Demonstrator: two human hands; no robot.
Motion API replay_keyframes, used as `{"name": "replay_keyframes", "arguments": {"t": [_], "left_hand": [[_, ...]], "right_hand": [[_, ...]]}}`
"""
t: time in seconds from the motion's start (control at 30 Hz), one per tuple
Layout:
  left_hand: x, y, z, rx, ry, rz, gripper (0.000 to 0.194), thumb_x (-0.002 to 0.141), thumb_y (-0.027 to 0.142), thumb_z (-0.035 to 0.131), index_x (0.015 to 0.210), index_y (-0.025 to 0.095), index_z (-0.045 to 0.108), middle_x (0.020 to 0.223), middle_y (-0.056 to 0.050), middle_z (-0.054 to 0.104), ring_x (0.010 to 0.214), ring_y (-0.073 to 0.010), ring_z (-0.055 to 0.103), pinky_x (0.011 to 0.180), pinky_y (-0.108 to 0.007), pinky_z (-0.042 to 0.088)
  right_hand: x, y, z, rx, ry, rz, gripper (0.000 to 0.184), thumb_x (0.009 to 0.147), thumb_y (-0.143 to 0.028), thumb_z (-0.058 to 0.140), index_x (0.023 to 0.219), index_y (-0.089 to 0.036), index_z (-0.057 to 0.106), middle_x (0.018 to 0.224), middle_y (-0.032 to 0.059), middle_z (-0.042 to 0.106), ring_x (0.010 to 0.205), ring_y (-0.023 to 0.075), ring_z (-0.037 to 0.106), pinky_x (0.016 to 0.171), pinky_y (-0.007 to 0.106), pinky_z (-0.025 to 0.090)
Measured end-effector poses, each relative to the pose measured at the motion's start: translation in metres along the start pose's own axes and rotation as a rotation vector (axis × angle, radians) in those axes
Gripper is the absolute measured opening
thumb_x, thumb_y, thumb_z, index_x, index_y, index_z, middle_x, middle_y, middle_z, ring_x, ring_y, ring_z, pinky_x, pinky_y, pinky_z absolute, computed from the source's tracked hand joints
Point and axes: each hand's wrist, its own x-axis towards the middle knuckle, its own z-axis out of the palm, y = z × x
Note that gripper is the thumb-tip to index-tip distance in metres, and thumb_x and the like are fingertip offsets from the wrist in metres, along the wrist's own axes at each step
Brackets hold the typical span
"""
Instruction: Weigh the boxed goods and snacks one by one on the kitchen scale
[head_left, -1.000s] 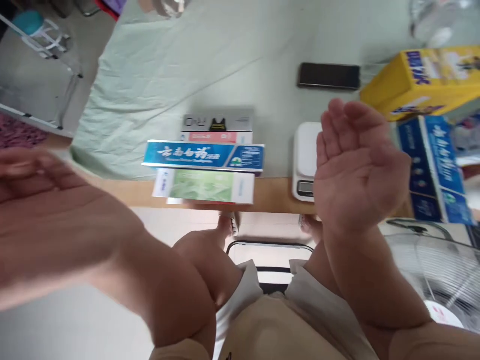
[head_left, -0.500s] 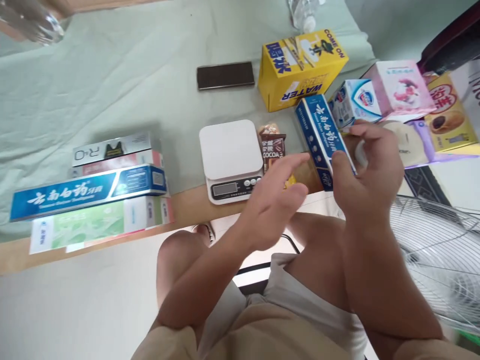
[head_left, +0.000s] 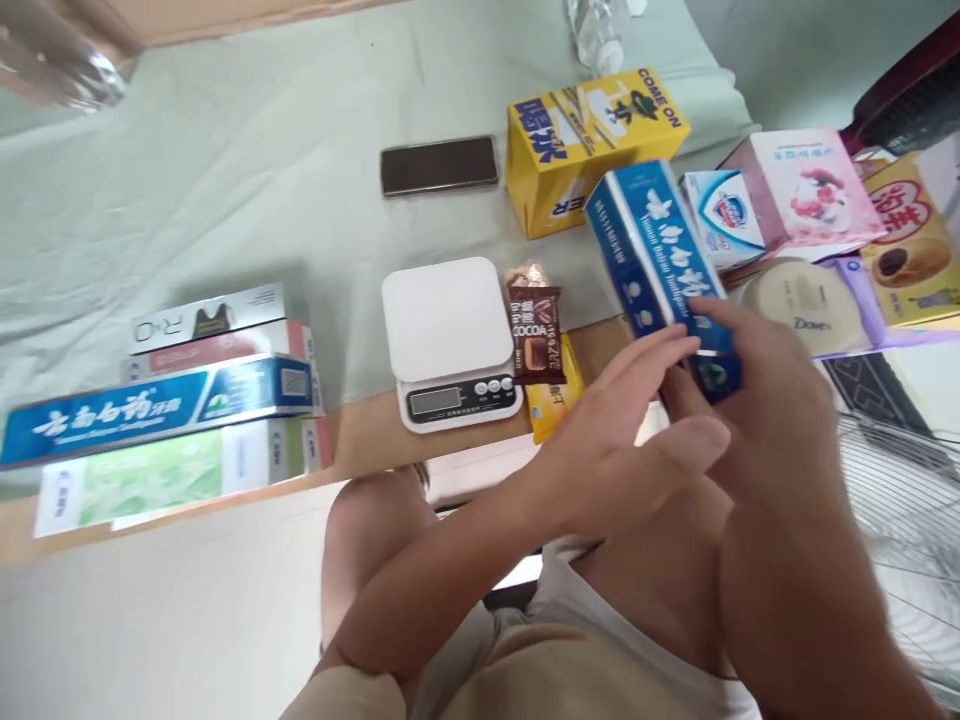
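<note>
A blue toothpaste box (head_left: 679,240) is tilted up at its near end, its far end beside the yellow carton (head_left: 596,150). My right hand (head_left: 772,420) grips its near right part, with the index finger over the printed face. My left hand (head_left: 622,440) reaches across with fingers stretched out, the tips at the box's lower left edge; whether they press on it I cannot tell. Left of my hands lie a brown cocoa snack packet (head_left: 536,335) and a yellow packet (head_left: 553,390), beside a white kitchen scale (head_left: 450,320) with a bare platform.
Several boxes, including another blue toothpaste box (head_left: 157,408), lie stacked at the left. A phone (head_left: 439,166) rests behind the scale. At the right stand a blue-white soap box (head_left: 724,218), a pink box (head_left: 814,190) and a Dove package (head_left: 799,305). A fan grille (head_left: 900,530) is below.
My left hand has moved right to the near end of the toothpaste box. The right hand has shifted its hold, and the box appears raised toward me. The view has shifted slightly.
</note>
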Motion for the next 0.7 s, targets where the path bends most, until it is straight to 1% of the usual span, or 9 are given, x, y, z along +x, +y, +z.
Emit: {"name": "replay_keyframes", "arguments": {"t": [0.1, 0.17, 0.27, 0.33, 0.4, 0.47, 0.5, 0.6, 0.7], "left_hand": [[-0.028, 0.008, -0.017, 0.085, 0.094, 0.105, 0.075, 0.099, 0.076, 0.044, 0.153, 0.025, 0.05, 0.175, -0.009, 0.037, 0.167, -0.0292, 0.033, 0.139, -0.045, 0.035], [-0.049, 0.007, -0.033, 0.131, 0.178, 0.156, 0.075, 0.1, 0.072, 0.045, 0.152, 0.02, 0.05, 0.172, -0.014, 0.04, 0.164, -0.0297, 0.038, 0.137, -0.045, 0.037], [-0.081, 0.002, -0.059, 0.199, 0.335, 0.192, 0.066, 0.1, 0.063, 0.047, 0.147, 0.018, 0.055, 0.164, -0.017, 0.048, 0.158, -0.0293, 0.045, 0.136, -0.046, 0.036], [-0.098, -0.001, -0.075, 0.235, 0.426, 0.135, 0.06, 0.099, 0.057, 0.048, 0.143, 0.018, 0.058, 0.162, -0.016, 0.051, 0.156, -0.029, 0.048, 0.136, -0.045, 0.037], [-0.112, -0.002, -0.089, 0.259, 0.484, -0.024, 0.057, 0.097, 0.051, 0.051, 0.141, 0.016, 0.059, 0.162, -0.016, 0.051, 0.153, -0.0314, 0.051, 0.132, -0.048, 0.041], [-0.121, -0.002, -0.101, 0.285, 0.529, -0.208, 0.055, 0.095, 0.046, 0.053, 0.141, 0.016, 0.059, 0.162, -0.017, 0.05, 0.151, -0.0353, 0.052, 0.128, -0.053, 0.045], [-0.124, -0.002, -0.106, 0.294, 0.554, -0.268, 0.053, 0.095, 0.044, 0.054, 0.14, 0.016, 0.059, 0.161, -0.017, 0.05, 0.15, -0.037, 0.053, 0.126, -0.055, 0.046], [-0.125, -0.005, -0.117, 0.273, 0.602, -0.315, 0.049, 0.095, 0.043, 0.055, 0.138, 0.019, 0.059, 0.161, -0.017, 0.051, 0.151, -0.0383, 0.051, 0.126, -0.057, 0.046], [-0.12, -0.008, -0.118, 0.224, 0.569, -0.315, 0.052, 0.095, 0.043, 0.055, 0.141, 0.019, 0.056, 0.163, -0.017, 0.048, 0.152, -0.0372, 0.05, 0.128, -0.058, 0.044]], "right_hand": [[-0.018, -0.025, -0.006, 0.056, 0.096, -0.157, 0.052, 0.092, -0.039, 0.064, 0.145, -0.034, 0.063, 0.136, 0.012, 0.071, 0.128, 0.0365, 0.069, 0.109, 0.057, 0.059], [-0.028, -0.046, 0.0, 0.105, 0.139, -0.283, 0.053, 0.092, -0.039, 0.065, 0.144, -0.03, 0.064, 0.131, 0.0145, 0.072, 0.124, 0.0357, 0.071, 0.108, 0.055, 0.059], [-0.038, -0.081, 0.021, 0.168, 0.079, -0.353, 0.051, 0.092, -0.038, 0.065, 0.141, -0.025, 0.066, 0.131, 0.017, 0.07, 0.123, 0.035, 0.07, 0.108, 0.056, 0.058], [-0.043, -0.103, 0.037, 0.184, -0.017, -0.349, 0.051, 0.092, -0.039, 0.061, 0.141, -0.024, 0.065, 0.135, 0.0171, 0.069, 0.125, 0.0354, 0.068, 0.111, 0.06, 0.055], [-0.044, -0.12, 0.051, 0.164, -0.11, -0.342, 0.052, 0.091, -0.039, 0.059, 0.141, -0.025, 0.065, 0.135, 0.0155, 0.069, 0.122, 0.035, 0.068, 0.113, 0.063, 0.052], [-0.043, -0.133, 0.063, 0.114, -0.171, -0.323, 0.052, 0.089, -0.038, 0.058, 0.139, -0.027, 0.066, 0.133, 0.0136, 0.07, 0.116, 0.0338, 0.069, 0.111, 0.063, 0.053], [-0.041, -0.137, 0.068, 0.079, -0.187, -0.302, 0.052, 0.088, -0.037, 0.059, 0.139, -0.028, 0.066, 0.134, 0.0131, 0.07, 0.114, 0.0336, 0.07, 0.109, 0.062, 0.054], [-0.037, -0.144, 0.074, -0.022, -0.191, -0.239, 0.055, 0.088, -0.037, 0.059, 0.142, -0.03, 0.063, 0.135, 0.0138, 0.066, 0.117, 0.0357, 0.068, 0.104, 0.061, 0.057], [-0.034, -0.143, 0.069, -0.075, -0.209, -0.257, 0.064, 0.088, -0.044, 0.059, 0.15, -0.029, 0.057, 0.136, 0.0172, 0.063, 0.121, 0.0379, 0.068, 0.103, 0.063, 0.058]]}}
